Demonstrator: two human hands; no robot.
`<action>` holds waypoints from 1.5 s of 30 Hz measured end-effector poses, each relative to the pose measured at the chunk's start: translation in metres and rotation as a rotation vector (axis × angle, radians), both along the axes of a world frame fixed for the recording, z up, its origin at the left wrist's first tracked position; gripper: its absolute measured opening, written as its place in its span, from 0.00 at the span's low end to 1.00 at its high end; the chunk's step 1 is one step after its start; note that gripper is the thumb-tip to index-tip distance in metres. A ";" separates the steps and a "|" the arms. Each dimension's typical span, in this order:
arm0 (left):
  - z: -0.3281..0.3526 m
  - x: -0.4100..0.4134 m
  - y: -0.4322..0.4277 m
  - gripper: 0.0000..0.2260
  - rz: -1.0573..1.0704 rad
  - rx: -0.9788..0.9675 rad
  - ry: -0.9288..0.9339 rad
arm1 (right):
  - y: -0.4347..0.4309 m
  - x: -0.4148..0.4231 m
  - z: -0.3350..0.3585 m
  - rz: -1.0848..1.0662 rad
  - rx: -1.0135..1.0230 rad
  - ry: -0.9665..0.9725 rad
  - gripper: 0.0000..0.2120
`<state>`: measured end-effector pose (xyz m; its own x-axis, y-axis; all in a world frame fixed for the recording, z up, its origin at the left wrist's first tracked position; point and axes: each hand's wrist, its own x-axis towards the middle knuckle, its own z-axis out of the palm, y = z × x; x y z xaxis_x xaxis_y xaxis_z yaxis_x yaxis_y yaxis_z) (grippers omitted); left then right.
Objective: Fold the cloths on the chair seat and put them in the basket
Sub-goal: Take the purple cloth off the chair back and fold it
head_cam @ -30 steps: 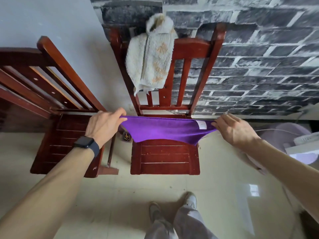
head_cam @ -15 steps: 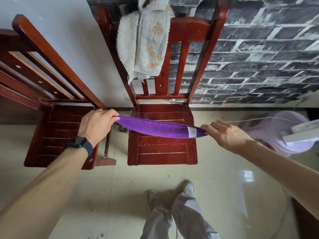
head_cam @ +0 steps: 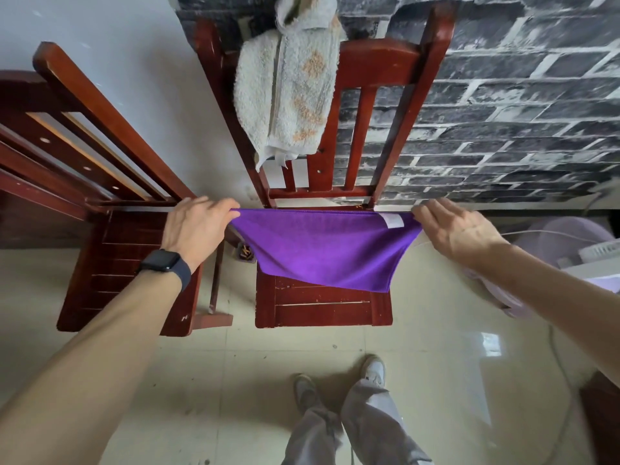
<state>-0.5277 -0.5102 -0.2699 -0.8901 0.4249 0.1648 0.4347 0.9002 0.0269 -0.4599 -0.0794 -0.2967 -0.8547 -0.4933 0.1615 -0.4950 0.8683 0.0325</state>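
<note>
A purple cloth hangs stretched above the seat of the red wooden chair. My left hand pinches its upper left corner. At the upper right corner, beside a white label, my right hand pinches the cloth. The top edge is taut between my hands and the lower edge droops onto the seat. A cream towel is draped over the chair's backrest. No basket is in view.
A second red wooden chair stands close on the left. A pale purple appliance with a white cord sits on the floor at the right. A brick-pattern wall is behind, and my feet stand on tiled floor before the chair.
The cloth was nearly flat and edge-on half a second ago; it has now been lifted toward the backrest and hangs open, with both hands higher and further apart.
</note>
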 end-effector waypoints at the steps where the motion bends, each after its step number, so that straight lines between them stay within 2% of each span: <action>1: 0.003 -0.004 0.002 0.06 -0.004 0.013 0.024 | 0.000 -0.007 0.004 -0.016 0.021 0.014 0.16; 3: 0.006 -0.013 0.003 0.06 0.007 0.028 0.044 | 0.001 -0.018 0.009 -0.051 0.059 0.031 0.14; 8: -0.005 -0.015 0.000 0.07 0.010 0.020 0.063 | 0.001 -0.022 0.004 -0.131 0.063 0.028 0.17; 12: -0.034 0.011 -0.001 0.05 0.010 0.020 0.023 | -0.006 0.002 -0.024 -0.255 0.037 -0.049 0.12; 14: -0.056 0.033 -0.004 0.05 0.029 0.014 -0.060 | -0.010 0.024 -0.043 -0.297 0.008 -0.102 0.09; 18: -0.102 0.087 -0.012 0.06 0.057 -0.020 -0.264 | -0.022 0.088 -0.092 -0.369 -0.049 -0.226 0.11; 20: -0.124 0.112 -0.014 0.07 0.066 -0.025 -0.359 | -0.030 0.122 -0.120 -0.421 -0.073 -0.298 0.08; 25: -0.176 0.157 -0.015 0.07 0.156 -0.017 -0.541 | -0.047 0.174 -0.163 -0.597 -0.132 -0.574 0.07; 28: -0.191 0.163 -0.016 0.06 0.359 0.113 -0.650 | -0.055 0.173 -0.171 -0.721 -0.273 -0.672 0.06; 33: -0.216 0.134 -0.016 0.03 0.747 0.659 -0.944 | -0.055 0.133 -0.177 -1.052 -0.667 -0.779 0.04; 36: -0.233 0.104 -0.005 0.05 0.843 0.888 -0.928 | -0.049 0.100 -0.201 -1.148 -0.856 -0.779 0.06; 39: -0.260 0.070 0.005 0.08 0.953 0.981 -0.875 | -0.051 0.067 -0.236 -1.235 -1.029 -0.706 0.06; 43: -0.308 0.036 0.012 0.13 1.021 0.969 -0.865 | -0.053 0.026 -0.285 -1.264 -1.037 -0.622 0.13; 45: -0.324 0.024 0.018 0.12 1.037 0.941 -0.844 | -0.053 0.015 -0.305 -1.264 -1.021 -0.606 0.15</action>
<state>-0.5035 -0.4919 -0.5939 -0.6807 -0.3411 -0.6483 -0.7326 0.3101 0.6060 -0.4452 -0.1321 -0.6018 -0.6531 0.5623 -0.5072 0.7184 0.2482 -0.6498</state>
